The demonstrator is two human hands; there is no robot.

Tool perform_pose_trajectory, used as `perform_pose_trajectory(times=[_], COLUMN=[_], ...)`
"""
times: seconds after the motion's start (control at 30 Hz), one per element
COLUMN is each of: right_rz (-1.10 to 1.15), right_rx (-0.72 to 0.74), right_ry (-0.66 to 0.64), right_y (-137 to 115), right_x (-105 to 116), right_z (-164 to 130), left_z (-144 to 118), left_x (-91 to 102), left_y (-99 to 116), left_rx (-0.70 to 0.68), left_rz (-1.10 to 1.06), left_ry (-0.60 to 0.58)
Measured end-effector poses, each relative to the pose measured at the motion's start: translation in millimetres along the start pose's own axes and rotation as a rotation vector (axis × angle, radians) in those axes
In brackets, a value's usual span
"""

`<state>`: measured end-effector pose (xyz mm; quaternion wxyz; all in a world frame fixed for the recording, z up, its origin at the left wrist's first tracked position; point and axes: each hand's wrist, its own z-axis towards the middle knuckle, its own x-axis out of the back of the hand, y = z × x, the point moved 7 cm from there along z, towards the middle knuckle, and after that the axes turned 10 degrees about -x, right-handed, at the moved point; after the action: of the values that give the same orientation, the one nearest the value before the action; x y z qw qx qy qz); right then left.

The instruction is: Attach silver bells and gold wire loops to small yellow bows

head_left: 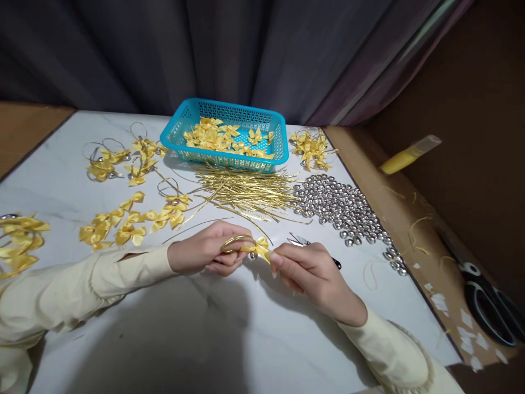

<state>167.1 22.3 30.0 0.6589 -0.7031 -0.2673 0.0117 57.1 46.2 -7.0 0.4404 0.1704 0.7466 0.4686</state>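
Two hands meet over the near middle of the white marble-look table [229,339], both in cream sleeves, working on one little yellow satin bow [260,249]. Left hand [205,250] has its fingers curled shut around a loop of gold cord [235,241] that runs into the bow, and the right hand [314,271] pinches the bow's right side between thumb and fingertips, so both grips are closed on the same piece, held just above the tabletop. A tiny silver bead seems to hang under the bow, but it's too small to be sure. Small snips [305,243] with a dark handle poke out from behind the right hand; can't tell if that hand is also holding them or they just lie on the table. Further back sits a turquoise plastic basket [223,158] with a layer of loose yellow bows in it, and right in front of it a messy heap of cut gold cord pieces [246,191]. To the right of that heap is a big spread of silver jingle bells [340,208], running toward the table edge. Finished bows with cord loops [118,158] lie scattered at the back left, more plain bows [123,224] near the left forearm, and another cluster [311,146] just right of the basket. Off the table on the brown surface to the right there's a yellow tube [406,156] and big black scissors [488,306], well apart from the hands.
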Motion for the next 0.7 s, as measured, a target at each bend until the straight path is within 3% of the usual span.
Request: perform_pose_trajectory(times=[0.5, 0.7], right_rz=[0.054, 0.107], right_rx=[-0.006, -0.023], right_ry=[-0.016, -0.078], right_y=[1.3, 0.1], right_x=[-3.2, -12.1], right_z=[1.6, 3.9], left_z=[-2.1, -2.3], left_x=[0.1, -10.2], left_y=[-1.1, -7.3], left_rx=[-0.011, 0.061], left_rz=[-0.05, -0.091], left_ry=[-0.029, -0.079])
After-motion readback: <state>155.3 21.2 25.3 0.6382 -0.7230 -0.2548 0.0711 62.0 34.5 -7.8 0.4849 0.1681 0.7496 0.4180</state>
